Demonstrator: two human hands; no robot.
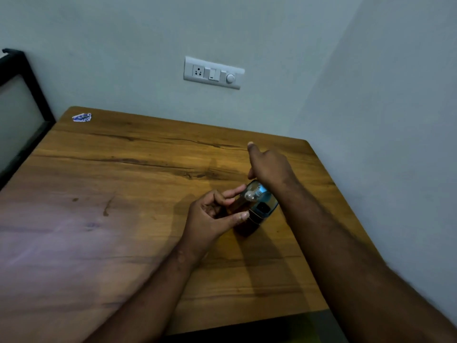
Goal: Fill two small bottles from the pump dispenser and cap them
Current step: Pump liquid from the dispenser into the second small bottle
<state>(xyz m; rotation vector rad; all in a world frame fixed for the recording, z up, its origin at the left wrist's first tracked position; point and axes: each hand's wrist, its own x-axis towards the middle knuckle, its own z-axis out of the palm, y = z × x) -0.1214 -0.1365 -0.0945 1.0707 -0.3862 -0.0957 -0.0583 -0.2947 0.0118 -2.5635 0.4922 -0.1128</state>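
While the right hand (268, 167) presses one pump dispenser (261, 205), the left hand (212, 216) pinches one small bottle (238, 206).

Amber pump dispenser (243, 226) upright, mid-table

Table (148, 181) surfaced in matt wood-grain finish; pump dispenser (262, 206) capped in glossy, reflective material; switch plate (214, 73) moulded in smooth white plastic.
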